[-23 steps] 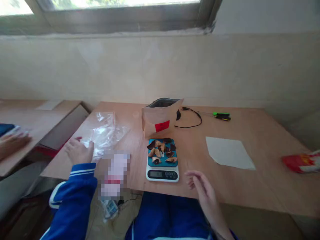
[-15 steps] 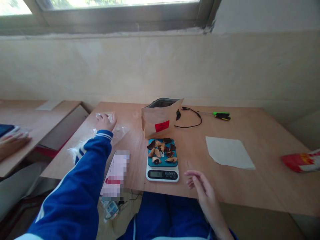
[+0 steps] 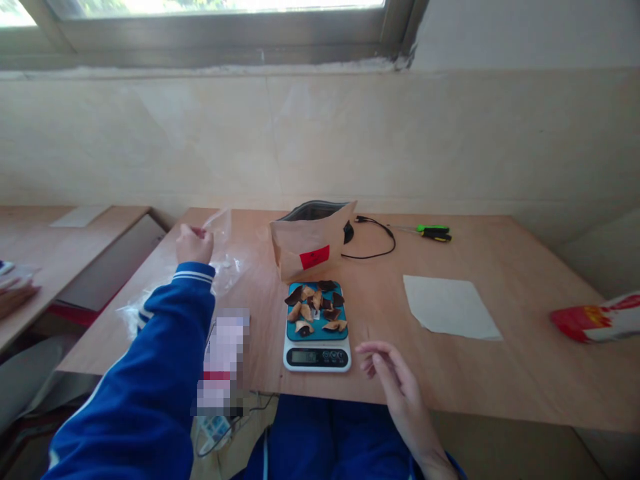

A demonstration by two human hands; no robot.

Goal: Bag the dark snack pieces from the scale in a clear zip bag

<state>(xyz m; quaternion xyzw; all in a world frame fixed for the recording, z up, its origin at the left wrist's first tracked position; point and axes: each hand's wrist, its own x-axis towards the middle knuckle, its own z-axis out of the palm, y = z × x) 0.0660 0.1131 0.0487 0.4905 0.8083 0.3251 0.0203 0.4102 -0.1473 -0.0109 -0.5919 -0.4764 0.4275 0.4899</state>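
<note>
My left hand [image 3: 195, 245] is closed at the back left of the table, pinching a clear plastic bag [image 3: 220, 227] that rises beside its fingers. My right hand [image 3: 387, 370] hovers by the table's front edge, just right of the kitchen scale [image 3: 317, 360], fingers loosely curled and apart, holding nothing. Several dried brown-and-tan pieces [image 3: 306, 311] lie spread over the scale's blue top; its display is lit but too blurred to read. Right behind the scale a brown paper pouch [image 3: 287, 243] with a red label stands with its top open.
A phone [image 3: 223, 353], partly pixelated, lies left of the scale. Behind are a black cable [image 3: 373, 256] and green and black-yellow handled tools [image 3: 435, 233]. To the right lie a white paper sheet [image 3: 447, 307] and a red packet [image 3: 580, 325]. Another person's hand [image 3: 17, 301] shows at far left.
My left hand has gone from lying spread over the plastic to gripping it and lifting part of it. My right hand stays beside the scale. The whole view has shifted slightly.
</note>
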